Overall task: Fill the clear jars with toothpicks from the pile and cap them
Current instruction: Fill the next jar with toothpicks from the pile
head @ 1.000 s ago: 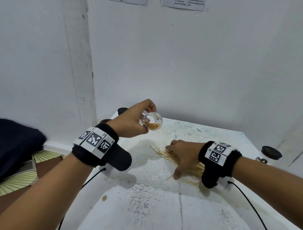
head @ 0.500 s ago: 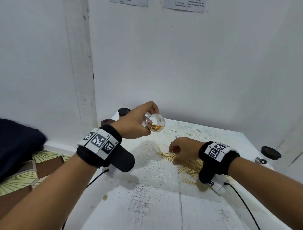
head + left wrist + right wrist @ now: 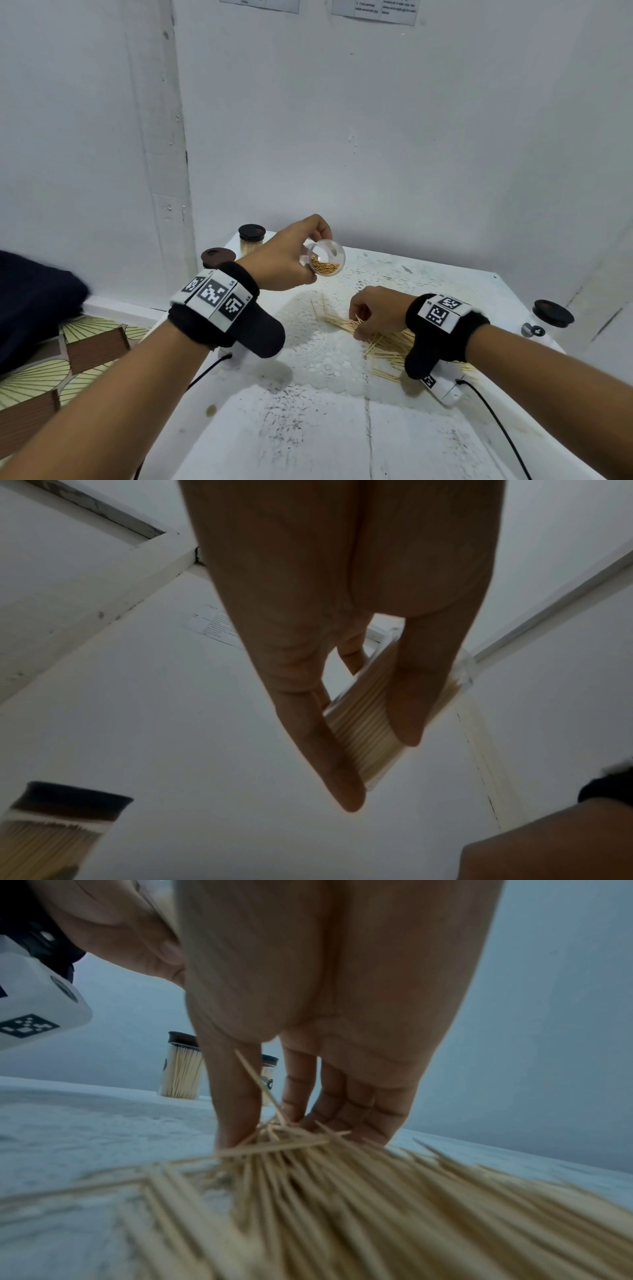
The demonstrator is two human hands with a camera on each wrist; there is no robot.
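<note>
Left hand [image 3: 286, 255] grips the clear jar [image 3: 326, 262] aloft, tilted, partly filled. Right hand [image 3: 375, 313] curls into the toothpick pile [image 3: 387, 342] near the surface's right edge, probably pinching some. Light, stiff, pointed slivers: best gathered mid-length as an aligned bundle.

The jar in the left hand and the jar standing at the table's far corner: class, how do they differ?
The held jar has no cap; the corner jar wears a dark cap. The held jar is tilted in the air, gripped by the left hand; the corner jar stands upright on the table. The held jar looks partly filled; the corner jar looks packed. Both are clear and hold toothpicks.
</note>
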